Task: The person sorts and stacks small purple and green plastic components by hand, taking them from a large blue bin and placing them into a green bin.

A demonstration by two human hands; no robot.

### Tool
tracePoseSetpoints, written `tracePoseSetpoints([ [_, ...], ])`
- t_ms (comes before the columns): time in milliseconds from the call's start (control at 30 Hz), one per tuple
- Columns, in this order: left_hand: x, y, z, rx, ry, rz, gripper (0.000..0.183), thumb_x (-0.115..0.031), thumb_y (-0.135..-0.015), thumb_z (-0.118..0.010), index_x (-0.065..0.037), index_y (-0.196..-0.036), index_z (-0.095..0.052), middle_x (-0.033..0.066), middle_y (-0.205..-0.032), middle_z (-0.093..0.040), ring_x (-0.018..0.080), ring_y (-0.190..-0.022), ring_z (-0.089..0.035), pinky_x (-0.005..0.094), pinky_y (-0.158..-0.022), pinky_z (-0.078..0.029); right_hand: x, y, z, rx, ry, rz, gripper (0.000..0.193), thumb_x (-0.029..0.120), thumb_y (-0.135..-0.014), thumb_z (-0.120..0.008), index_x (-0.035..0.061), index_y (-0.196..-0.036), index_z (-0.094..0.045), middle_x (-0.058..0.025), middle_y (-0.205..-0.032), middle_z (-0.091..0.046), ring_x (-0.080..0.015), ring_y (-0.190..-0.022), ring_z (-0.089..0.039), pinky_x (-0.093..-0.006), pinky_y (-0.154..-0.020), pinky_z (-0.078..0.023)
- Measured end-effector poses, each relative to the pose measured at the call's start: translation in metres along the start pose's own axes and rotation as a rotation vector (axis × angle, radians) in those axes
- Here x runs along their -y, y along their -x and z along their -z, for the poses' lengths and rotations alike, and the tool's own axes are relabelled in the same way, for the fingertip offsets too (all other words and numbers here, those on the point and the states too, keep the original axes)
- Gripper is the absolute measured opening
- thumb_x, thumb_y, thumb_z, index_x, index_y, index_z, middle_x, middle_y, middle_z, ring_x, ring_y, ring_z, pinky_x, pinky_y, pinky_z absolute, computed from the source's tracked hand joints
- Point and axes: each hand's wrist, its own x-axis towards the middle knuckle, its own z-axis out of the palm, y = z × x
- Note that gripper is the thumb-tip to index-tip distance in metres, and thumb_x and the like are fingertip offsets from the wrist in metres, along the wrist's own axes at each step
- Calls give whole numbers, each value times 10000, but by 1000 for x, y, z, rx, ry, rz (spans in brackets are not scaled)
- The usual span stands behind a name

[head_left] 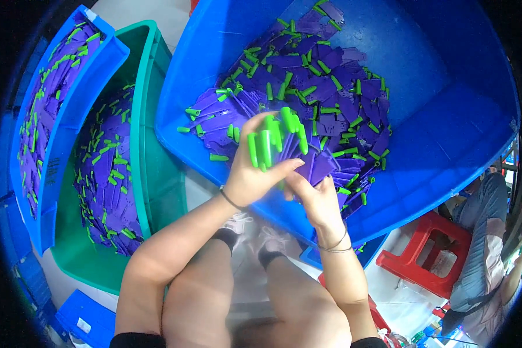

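Note:
In front of me, my left hand [250, 174] is closed round a bunch of flat purple plastic blades with green handles [265, 148], which look like toy cleavers. The green handles stick up above its fingers. My right hand [319, 200] is closed at the blade side of the same bunch, its thumb and fingertips close to my left thumb. The purple blades [316, 165] fan out beyond it. Part of the right fingers is hidden, so exactly which blade they pinch cannot be made out. Below both hands lies a large pile of the same toy cleavers [336, 110].
The pile fills part of a big blue tub [475, 116]. On the left stand a green tub [156, 110] and a blue bin [90, 93], both holding more pieces. A red stool [397, 264] is at the right, beside another seated person [481, 232].

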Motion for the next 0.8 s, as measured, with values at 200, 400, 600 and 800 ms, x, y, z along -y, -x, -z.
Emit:
tracePoseSetpoints([
  [200, -19, -5, 6, 365, -250, 131, 779, -240, -696, -796, -43, -1309, -359, 125, -1200, -502, 226, -1115, -503, 341, -945, -401, 9, 8, 28, 19, 270, -26, 114, 127, -799, -656, 70, -785, -558, 47, -649, -502, -47, -577, -435, -232, -508, -343],
  [400, -7, -3, 4, 269, -57, 160, 716, -192, -709, -783, -29, -1287, -394, 116, -1241, -506, 201, -1138, -501, 329, -959, -394, -4, 18, 57, -131, 466, 93, 214, 76, -791, -659, 22, -996, -626, 2, -836, -633, -60, -684, -529, -216, -619, -438],
  [600, -6, 5, -6, 271, -101, 107, 724, -162, -705, -781, -85, -1299, -374, 110, -1121, -546, 216, -1034, -554, 324, -880, -444, -6, 18, 22, 56, 41, -88, 95, 102, -822, -630, 43, -837, -557, 1, -670, -570, -89, -601, -535, -228, -540, -416],
  [800, -11, 4, -6, 438, -113, 148, 730, -187, -729, -766, -72, -1319, -351, 136, -1201, -520, 258, -1127, -520, 358, -933, -422, -12, 20, 37, 50, -25, -185, 193, 137, -778, -670, 45, -934, -605, 16, -793, -600, -79, -708, -539, -242, -619, -429],
])
